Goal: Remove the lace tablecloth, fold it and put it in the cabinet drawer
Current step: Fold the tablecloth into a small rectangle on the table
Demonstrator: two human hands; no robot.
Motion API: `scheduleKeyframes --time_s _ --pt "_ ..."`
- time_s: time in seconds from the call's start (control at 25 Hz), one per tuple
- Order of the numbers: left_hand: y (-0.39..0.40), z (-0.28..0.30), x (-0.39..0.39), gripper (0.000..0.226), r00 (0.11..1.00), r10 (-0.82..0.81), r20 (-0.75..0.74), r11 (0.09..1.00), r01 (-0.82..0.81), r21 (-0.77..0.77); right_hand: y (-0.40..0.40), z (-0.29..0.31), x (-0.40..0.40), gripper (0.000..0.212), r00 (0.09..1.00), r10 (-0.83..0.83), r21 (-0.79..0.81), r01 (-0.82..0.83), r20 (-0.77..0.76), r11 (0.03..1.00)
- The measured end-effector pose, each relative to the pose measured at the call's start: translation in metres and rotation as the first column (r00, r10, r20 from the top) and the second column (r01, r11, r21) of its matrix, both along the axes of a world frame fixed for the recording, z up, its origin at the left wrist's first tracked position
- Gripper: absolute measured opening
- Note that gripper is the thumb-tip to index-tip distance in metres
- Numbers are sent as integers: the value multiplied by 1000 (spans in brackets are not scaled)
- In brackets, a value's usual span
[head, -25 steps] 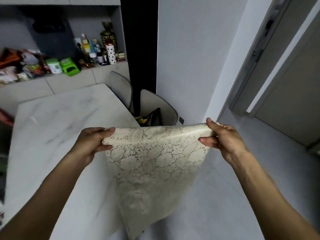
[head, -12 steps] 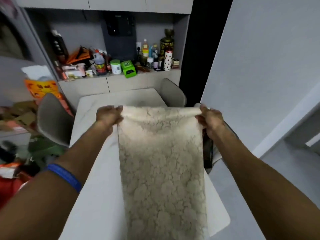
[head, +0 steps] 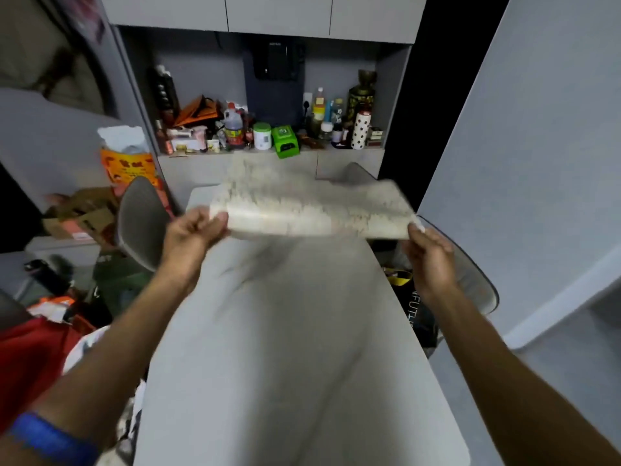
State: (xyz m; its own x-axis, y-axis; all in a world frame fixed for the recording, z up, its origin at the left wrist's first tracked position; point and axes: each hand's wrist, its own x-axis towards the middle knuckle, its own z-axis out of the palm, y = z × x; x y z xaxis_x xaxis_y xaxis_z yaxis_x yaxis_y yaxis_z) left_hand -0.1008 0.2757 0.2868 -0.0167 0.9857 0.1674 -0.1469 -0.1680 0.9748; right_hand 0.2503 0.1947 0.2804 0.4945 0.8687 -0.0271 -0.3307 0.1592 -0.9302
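The cream lace tablecloth (head: 309, 206) is a folded strip, blurred by motion, flung out flat above the far half of the marble table (head: 289, 348). My left hand (head: 193, 233) pinches its near left corner and my right hand (head: 428, 250) pinches its near right corner. The cloth's far edge floats over the table's far end, in front of the grey cabinet (head: 208, 169) below the shelf. Whether the cloth touches the tabletop cannot be told.
A cluttered shelf niche (head: 268, 136) with bottles and a green box runs along the back wall. Grey chairs stand at the left (head: 141, 223), right (head: 470, 284) and far right (head: 356, 171) of the table. Boxes and bags (head: 80, 220) crowd the floor on the left.
The cloth hung down from both hands before; now it is swung forward and up, spread out level over the table. My view has turned to face the cabinet wall.
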Motion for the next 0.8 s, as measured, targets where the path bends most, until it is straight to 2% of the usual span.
scheduleKeyframes --time_s 0.08,0.16,0.24,0.32,0.48,0.6,0.64,0.72,0.8 --pt "-29 -77 -7 14 998 25 -49 978 -35 -206 -19 -67 -4 10 999 39 -219 -40 -11 975" --pt "-65 -152 -14 31 983 25 -179 916 -94 -389 -41 -139 -6 22 996 68 -469 -33 57 882" --pt "-99 -223 -25 45 914 -41 -403 864 -170 -474 -67 -206 -11 16 979 153 -630 -36 132 776" --pt "-125 -273 -37 50 845 -131 -519 813 -209 -544 -91 -252 -15 15 967 222 -712 -71 121 699" --pt "-166 -328 -52 44 820 -289 -493 653 -208 -729 -138 -301 -17 16 954 298 -843 -146 18 518" --pt "-182 -334 -51 25 863 -294 -410 485 -235 -842 -157 -306 -15 5 954 294 -914 -161 -48 372" --pt "-183 -335 -50 21 881 -284 -378 436 -233 -869 -159 -306 -14 9 954 295 -927 -161 -58 338" --pt "-183 -335 -48 22 882 -303 -361 406 -223 -886 -156 -308 -14 22 941 337 -941 -150 -40 305" --pt "-179 -329 -42 23 880 -319 -352 408 -208 -889 -147 -312 -13 35 906 421 -943 -102 45 318"
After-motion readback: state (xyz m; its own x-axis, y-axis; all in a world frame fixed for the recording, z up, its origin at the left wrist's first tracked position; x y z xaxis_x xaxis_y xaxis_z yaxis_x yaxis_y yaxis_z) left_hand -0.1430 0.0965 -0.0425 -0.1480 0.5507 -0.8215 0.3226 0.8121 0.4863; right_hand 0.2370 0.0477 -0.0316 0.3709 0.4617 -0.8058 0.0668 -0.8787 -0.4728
